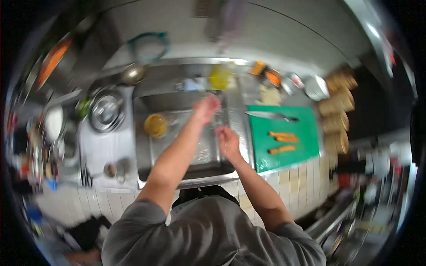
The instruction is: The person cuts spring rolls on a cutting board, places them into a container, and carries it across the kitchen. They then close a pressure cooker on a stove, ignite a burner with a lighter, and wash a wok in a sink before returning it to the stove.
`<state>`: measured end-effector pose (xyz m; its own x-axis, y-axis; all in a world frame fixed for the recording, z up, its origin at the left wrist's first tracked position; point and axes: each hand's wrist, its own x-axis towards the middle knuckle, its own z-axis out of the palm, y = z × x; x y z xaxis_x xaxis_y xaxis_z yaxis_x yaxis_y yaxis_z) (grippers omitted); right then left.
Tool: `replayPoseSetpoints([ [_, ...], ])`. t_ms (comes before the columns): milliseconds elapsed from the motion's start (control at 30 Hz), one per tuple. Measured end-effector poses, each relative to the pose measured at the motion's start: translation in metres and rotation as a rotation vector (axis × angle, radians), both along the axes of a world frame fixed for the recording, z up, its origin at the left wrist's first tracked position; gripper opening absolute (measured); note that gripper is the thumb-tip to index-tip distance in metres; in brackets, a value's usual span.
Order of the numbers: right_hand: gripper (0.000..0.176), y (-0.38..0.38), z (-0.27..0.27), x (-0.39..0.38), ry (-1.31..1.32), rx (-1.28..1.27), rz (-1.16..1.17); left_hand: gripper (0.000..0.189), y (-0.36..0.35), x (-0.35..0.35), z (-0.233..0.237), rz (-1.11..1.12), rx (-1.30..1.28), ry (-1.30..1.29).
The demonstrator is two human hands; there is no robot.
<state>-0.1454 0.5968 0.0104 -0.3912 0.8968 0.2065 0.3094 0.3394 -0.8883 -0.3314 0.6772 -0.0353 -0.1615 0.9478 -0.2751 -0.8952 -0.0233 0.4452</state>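
Observation:
My left hand (pixel 206 110) reaches over the right part of the steel sink (pixel 179 181), near the faucet side. It is smeared by motion, and its fingers run together in a pinkish blur. Just below and to its right, my right hand (pixel 228 142) is over the sink's right edge with its fingers curled in; whatever they may hold is hidden. A yellowish round bowl (pixel 155 125) sits in the left part of the sink. Behind the hands, at the sink's back rim, stands a blurred yellow item (pixel 219 77).
On the right, a green cutting board (pixel 262 157) carries a knife (pixel 270 115) and several orange-brown sticks (pixel 283 137). Stacked tan containers (pixel 336 121) stand beyond it. Left of the sink are metal bowls (pixel 106 110) and a cup (pixel 111 170) on a white cloth (pixel 94 150).

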Motion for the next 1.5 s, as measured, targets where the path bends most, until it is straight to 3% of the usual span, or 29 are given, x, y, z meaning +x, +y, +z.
replayPoseSetpoints([
  [67,0.016,-0.035,-0.013,0.082,-0.145,-0.189,-0.051,0.008,-0.011,-0.003,0.023,0.031,-0.005,0.217],
  [100,0.015,-0.056,-0.018,0.125,-0.226,-0.199,-0.154,0.009,-0.007,-0.009,0.035,0.156,-0.299,0.531],
  [133,0.017,-0.073,-0.029,0.179,-0.303,-0.291,-0.232,0.016,0.015,-0.03,-0.034,0.457,-0.233,0.922],
  [167,0.017,-0.096,-0.058,0.239,-0.361,-0.287,-0.288,0.026,0.011,-0.044,-0.034,0.671,-0.262,1.394],
  [200,0.023,-0.123,-0.078,0.299,-0.608,-0.264,-0.395,0.04,-0.002,-0.058,-0.008,0.634,-0.283,1.696],
  [233,0.032,-0.156,-0.059,0.334,-0.92,-0.282,-0.52,0.044,-0.001,-0.068,-0.016,0.565,-0.303,1.865],
  [267,0.038,-0.185,-0.019,0.353,-1.257,-0.471,-0.528,0.049,-0.008,-0.071,-0.03,0.483,-0.337,2.03],
  [300,0.04,-0.214,-0.044,0.408,-1.359,-0.632,-0.523,0.049,-0.015,-0.065,-0.029,0.468,-0.31,2.031],
  [367,0.042,-0.243,-0.053,0.465,-1.273,-0.97,-0.649,0.054,-0.028,-0.059,-0.014,-0.047,-0.344,2.339],
  [400,0.042,-0.244,-0.047,0.469,-1.267,-0.98,-0.661,0.054,-0.032,-0.051,-0.007,-0.053,-0.326,2.342],
  [467,0.044,-0.232,-0.023,0.47,-1.299,-0.834,-0.771,0.053,-0.045,-0.034,0.003,-0.374,-0.473,2.648],
  [500,0.044,-0.215,-0.006,0.462,-1.299,-0.674,-0.81,0.053,-0.05,-0.037,-0.015,-0.378,-0.471,2.652],
  [533,0.044,-0.183,0.004,0.453,-1.289,-0.503,-0.844,0.051,-0.046,-0.048,-0.047,-0.206,-0.261,2.401],
  [600,0.036,-0.107,-0.017,0.46,-0.965,-0.128,-0.916,0.048,-0.044,-0.043,-0.102,-0.043,-0.314,1.517],
  [667,0.031,-0.018,-0.005,0.447,-0.843,0.076,-0.798,0.048,-0.083,-0.023,-0.164,-0.617,-0.494,1.602],
  [700,0.029,0.026,0.001,0.434,-0.689,0.142,-0.783,0.05,-0.112,-0.013,-0.185,-1.278,-0.423,2.253],
  [733,0.029,0.075,-0.001,0.432,-0.625,0.2,-0.65,0.056,-0.13,0.042,-0.051,-1.783,-0.129,2.07],
  [800,0.029,0.158,0.011,0.413,-0.612,0.11,-0.533,0.059,-0.164,0.025,-0.185,-1.219,-0.743,1.701],
  [867,0.035,0.228,-0.003,0.408,-0.626,0.156,-0.394,0.06,-0.183,0.064,-0.137,-0.876,-0.824,1.645],
  [900,0.035,0.254,-0.006,0.408,-0.601,0.15,-0.375,0.061,-0.191,0.085,-0.116,-0.566,-0.848,1.567],
  [933,0.038,0.267,-0.009,0.406,-0.761,0.182,-0.17,0.061,-0.204,0.101,-0.096,-0.563,-0.893,1.574],
  [967,0.041,0.282,-0.009,0.406,-0.91,0.233,0.036,0.06,-0.205,0.114,-0.077,-0.487,-0.867,1.748],
  [1133,0.036,0.319,-0.009,0.422,-0.997,0.378,0.231,0.066,-0.181,0.186,-0.003,-0.114,-0.615,2.561],
  [1200,0.028,0.308,0.018,0.452,-0.905,0.217,0.179,0.078,-0.146,0.238,0.012,-0.159,-0.495,2.046],
  [1233,0.026,0.292,0.045,0.476,-0.842,0.099,0.137,0.084,-0.126,0.278,0.024,-0.188,-0.348,1.993],
  [1333,0.024,0.248,0.021,0.553,-0.537,-0.078,-0.06,0.101,-0.069,0.379,0.06,-0.355,-0.108,1.946],
  [1400,0.03,0.191,0.001,0.593,-0.389,-0.211,-0.216,0.105,-0.046,0.422,0.067,-0.457,-0.346,1.684],
  [1433,0.034,0.159,-0.018,0.605,-0.307,-0.261,-0.311,0.105,-0.041,0.432,0.061,-0.463,-0.357,1.688],
  [1500,0.033,0.105,-0.04,0.613,-0.264,-0.289,-0.336,0.104,-0.031,0.443,0.038,-0.381,-0.395,1.951],
])
